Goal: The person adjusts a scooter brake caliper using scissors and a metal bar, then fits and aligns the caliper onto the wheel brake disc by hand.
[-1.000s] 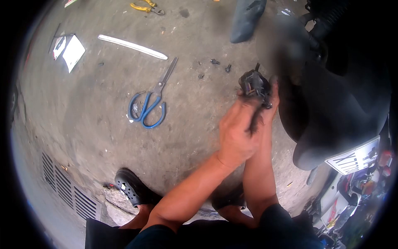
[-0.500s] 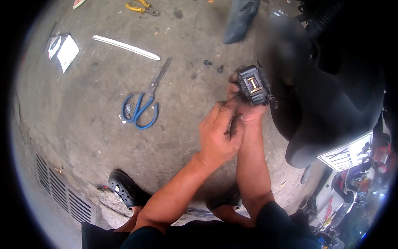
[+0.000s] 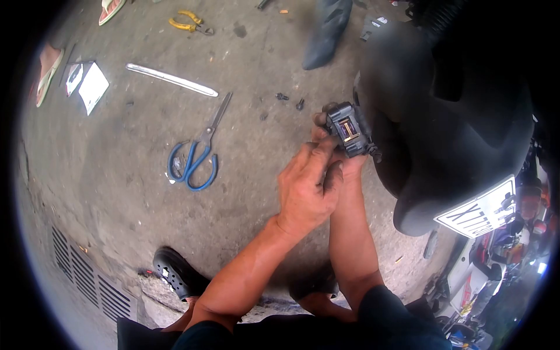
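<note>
Blk part [image 3: 350, 129], tilted, 1 gold-col. strip [image 3: 349, 132]

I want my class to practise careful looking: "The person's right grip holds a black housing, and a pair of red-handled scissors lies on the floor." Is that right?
Not quite: the scissors are blue-handled, not red-handled, as the head view shows. The rest stands: the person's right grip holds a black housing, and the scissors lie on the floor.

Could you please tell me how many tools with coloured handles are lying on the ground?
2: the blue-handled scissors, left of the left hand in the picture, and the yellow-handled pliers, near the top edge. Others may be hidden behind the motorcycle.
</note>
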The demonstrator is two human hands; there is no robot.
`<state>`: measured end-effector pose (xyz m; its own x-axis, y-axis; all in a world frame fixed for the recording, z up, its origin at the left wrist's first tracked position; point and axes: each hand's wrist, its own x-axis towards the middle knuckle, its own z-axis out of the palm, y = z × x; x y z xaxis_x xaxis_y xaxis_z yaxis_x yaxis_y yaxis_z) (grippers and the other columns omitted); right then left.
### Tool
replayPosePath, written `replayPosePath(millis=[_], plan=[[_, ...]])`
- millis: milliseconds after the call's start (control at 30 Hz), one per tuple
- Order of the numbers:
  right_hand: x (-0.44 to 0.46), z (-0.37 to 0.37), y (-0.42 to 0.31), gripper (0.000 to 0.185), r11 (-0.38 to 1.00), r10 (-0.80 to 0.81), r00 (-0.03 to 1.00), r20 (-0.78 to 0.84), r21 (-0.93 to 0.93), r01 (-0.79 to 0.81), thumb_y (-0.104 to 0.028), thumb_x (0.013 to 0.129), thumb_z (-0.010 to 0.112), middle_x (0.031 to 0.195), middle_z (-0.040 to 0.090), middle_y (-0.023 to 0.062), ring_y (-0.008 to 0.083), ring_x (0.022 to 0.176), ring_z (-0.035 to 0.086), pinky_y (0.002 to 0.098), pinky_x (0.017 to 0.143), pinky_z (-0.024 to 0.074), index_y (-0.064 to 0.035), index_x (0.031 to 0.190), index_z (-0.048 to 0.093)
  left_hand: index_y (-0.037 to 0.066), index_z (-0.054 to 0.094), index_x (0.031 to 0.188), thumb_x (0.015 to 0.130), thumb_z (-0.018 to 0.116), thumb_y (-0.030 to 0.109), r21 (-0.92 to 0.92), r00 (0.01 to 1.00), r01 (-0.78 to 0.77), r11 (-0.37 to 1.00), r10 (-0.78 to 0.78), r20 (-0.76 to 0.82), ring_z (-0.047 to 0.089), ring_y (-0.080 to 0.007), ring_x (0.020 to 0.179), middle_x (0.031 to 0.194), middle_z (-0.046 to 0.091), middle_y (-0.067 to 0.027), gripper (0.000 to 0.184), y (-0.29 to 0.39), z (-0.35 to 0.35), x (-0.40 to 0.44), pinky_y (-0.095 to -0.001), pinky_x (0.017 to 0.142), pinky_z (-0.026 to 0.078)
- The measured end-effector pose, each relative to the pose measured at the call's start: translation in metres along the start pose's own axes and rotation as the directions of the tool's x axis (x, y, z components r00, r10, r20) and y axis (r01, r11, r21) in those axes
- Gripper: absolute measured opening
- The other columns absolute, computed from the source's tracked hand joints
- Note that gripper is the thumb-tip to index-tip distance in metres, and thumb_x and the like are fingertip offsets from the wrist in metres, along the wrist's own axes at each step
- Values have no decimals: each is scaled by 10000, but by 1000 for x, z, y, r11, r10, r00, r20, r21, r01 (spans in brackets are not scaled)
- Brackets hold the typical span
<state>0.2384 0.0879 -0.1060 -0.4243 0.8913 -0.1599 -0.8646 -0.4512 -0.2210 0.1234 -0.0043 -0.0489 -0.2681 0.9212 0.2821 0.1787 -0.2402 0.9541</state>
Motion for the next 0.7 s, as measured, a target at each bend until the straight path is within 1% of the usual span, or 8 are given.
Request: replayPosePath(millis=[133,167,233,267,367,433,533,700], plan=[[-2,8,2,520,993,-87,996,-31,-78,84,-424,992,467,936,710,192,318,831,690,401,701,580,53,1046,665,-26,621,1200,849,650,-35,-75,997,73,995,-74,-10,648,-159,856,967,650,-101,353,1,3,6,-276,749,527],[-1,10,4,520,984,-144,988,-50,-118,137,-419,993,465,919,713,186,308,818,696,392,704,586,60,1043,662,-27,626,1181,856,650,-33,-137,994,107,985,-111,-22,641,-148,865,964,653,-96,326,-1,6,8,-274,755,523],[-1,17,7,520,987,-145,989,-36,-73,142,-413,994,462,906,713,189,306,807,700,383,690,592,65,1043,660,-29,638,1142,870,649,-28,-258,982,169,951,-185,-39,626,-127,883,959,658,-88,272,-7,12,12,-271,767,513],[0,19,9,519,988,-146,989,-28,-51,144,-410,995,461,899,713,190,304,801,702,378,683,595,68,1042,658,-30,642,1114,869,650,-30,-215,983,163,963,-176,-42,626,-128,877,951,660,-87,246,-7,12,13,-271,763,512],[0,13,8,527,965,-213,972,-99,-180,193,-409,997,458,898,712,196,298,779,703,355,681,592,76,1030,660,-31,648,1038,865,651,-33,-118,983,169,979,-176,-55,627,-133,855,925,666,-87,173,-5,13,15,-272,750,509],[-2,20,9,527,974,-182,979,-89,-151,168,-408,998,456,896,712,200,297,776,700,357,683,588,75,1022,664,-31,647,997,863,651,-32,-96,975,203,975,-210,-73,628,-139,837,905,668,-87,134,-3,14,17,-274,741,509],[-4,21,9,525,984,-151,987,-56,-104,144,-405,999,453,894,713,198,299,776,697,362,685,581,74,1020,666,-24,640,984,867,636,-27,-29,989,138,990,-140,-52,620,-130,819,879,662,-82,117,-8,12,19,-269,731,507],[-4,19,11,512,983,-170,982,-83,-92,162,-409,996,464,912,714,195,319,787,691,383,698,575,60,1021,669,-21,618,977,888,608,-17,-122,964,267,956,-266,21,575,-92,801,859,634,-58,90,-20,12,18,-248,704,485]])
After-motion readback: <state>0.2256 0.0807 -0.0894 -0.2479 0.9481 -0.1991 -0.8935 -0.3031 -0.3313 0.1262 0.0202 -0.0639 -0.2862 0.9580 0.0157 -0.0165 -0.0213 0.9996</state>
